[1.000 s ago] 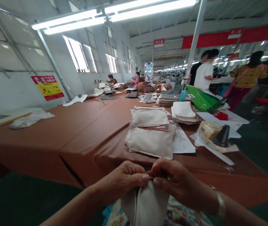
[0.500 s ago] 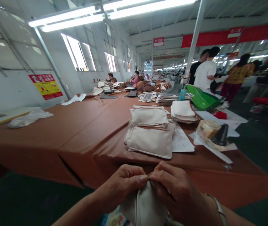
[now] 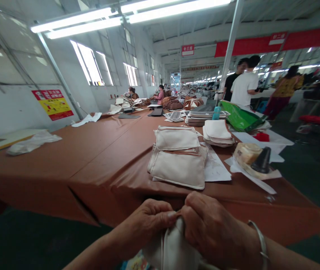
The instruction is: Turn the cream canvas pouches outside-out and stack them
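Note:
A cream piece of material (image 3: 174, 247) hangs below my two hands, in front of the table's near edge. My left hand (image 3: 151, 221) pinches its top edge between thumb and fingers. Close beside it, my right hand (image 3: 205, 221) is closed on the same edge, its fingers curled and a bracelet on the wrist. The fingertips nearly touch and hide the gripped spot. On the table beyond lie stacked cream stitched pieces (image 3: 178, 168), resting partly on white paper (image 3: 219, 168).
The brown-covered table (image 3: 92, 150) carries a smaller cream stack (image 3: 218, 132), a green bag (image 3: 241, 116), a black cone (image 3: 262, 160) by a yellowish block (image 3: 247, 152), and a clear plastic bag (image 3: 33, 142). Several people are farther back.
My right hand has turned a little, its fingers curling tighter at the edge. My left hand is slightly lower. The view has shifted slightly.

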`<state>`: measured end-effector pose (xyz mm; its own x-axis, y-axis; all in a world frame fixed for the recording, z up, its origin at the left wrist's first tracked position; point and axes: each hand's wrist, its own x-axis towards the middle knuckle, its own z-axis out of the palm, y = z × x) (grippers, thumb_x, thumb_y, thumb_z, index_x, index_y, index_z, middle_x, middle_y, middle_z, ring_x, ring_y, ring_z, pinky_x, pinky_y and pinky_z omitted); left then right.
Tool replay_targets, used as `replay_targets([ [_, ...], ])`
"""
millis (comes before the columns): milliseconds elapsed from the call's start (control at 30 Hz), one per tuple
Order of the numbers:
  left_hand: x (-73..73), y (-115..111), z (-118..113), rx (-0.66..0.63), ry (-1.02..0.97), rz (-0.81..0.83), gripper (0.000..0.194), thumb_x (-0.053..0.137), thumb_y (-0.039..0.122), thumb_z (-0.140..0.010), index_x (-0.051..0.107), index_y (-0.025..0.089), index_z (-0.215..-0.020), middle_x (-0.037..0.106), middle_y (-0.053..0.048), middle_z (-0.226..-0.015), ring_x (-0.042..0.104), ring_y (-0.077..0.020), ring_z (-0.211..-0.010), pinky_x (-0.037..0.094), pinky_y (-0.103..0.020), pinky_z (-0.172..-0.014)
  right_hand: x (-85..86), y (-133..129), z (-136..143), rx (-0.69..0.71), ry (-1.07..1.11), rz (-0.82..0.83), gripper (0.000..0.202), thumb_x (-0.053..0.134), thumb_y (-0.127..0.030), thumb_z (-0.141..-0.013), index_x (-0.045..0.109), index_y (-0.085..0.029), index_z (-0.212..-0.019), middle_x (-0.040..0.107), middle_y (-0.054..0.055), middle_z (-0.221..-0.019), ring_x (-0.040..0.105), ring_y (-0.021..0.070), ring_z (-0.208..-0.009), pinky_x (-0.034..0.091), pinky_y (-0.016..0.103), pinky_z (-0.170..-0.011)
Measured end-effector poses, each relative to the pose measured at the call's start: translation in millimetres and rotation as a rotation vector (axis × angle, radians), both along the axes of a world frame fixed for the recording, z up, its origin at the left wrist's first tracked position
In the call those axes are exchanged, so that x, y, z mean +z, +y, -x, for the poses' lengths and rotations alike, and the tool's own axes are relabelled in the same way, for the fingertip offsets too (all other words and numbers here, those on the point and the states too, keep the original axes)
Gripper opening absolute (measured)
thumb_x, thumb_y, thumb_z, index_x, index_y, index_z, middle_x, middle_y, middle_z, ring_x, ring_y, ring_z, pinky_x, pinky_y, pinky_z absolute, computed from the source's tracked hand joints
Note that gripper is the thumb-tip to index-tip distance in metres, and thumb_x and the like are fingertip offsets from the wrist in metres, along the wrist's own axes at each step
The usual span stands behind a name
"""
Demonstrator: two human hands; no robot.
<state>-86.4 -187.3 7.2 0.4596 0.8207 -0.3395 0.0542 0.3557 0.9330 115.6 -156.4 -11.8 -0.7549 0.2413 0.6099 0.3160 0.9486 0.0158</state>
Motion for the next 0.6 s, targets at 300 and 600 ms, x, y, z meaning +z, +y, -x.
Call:
replay_targets([
  [300,4.5,-1.5,4.4,-0.057,-0.094,-0.027,0.038,0.065,0.048,-0.084,0.052,0.014,-0.073,0.043,0.002,-0.066,0.034,-0.0084,-0.056,0.026,-0.021,-0.051,10.1,-7.7,-16.5,0.087,0.351,0.426,0.020,0.046,-0.006,-0.088,0.053,-0.020,-0.100,0.060,0.007,-0.083,0.059,0.0198,-0.076,0.049,0.031,-0.067],
  [600,24.3,-1.9,4.8,-0.181,0.231,-0.370,0.047,0.053,0.055,-0.090,0.041,0.016,-0.065,0.032,0.003,-0.068,0.025,-0.0092,-0.061,0.021,-0.023,-0.051,15.5,13.1,-2.3,0.360,0.208,1.315,0.026,0.055,-0.038,-0.095,0.056,-0.014,-0.084,0.048,-0.001,-0.075,0.039,0.0107,-0.066,0.035,0.022,-0.058],
])
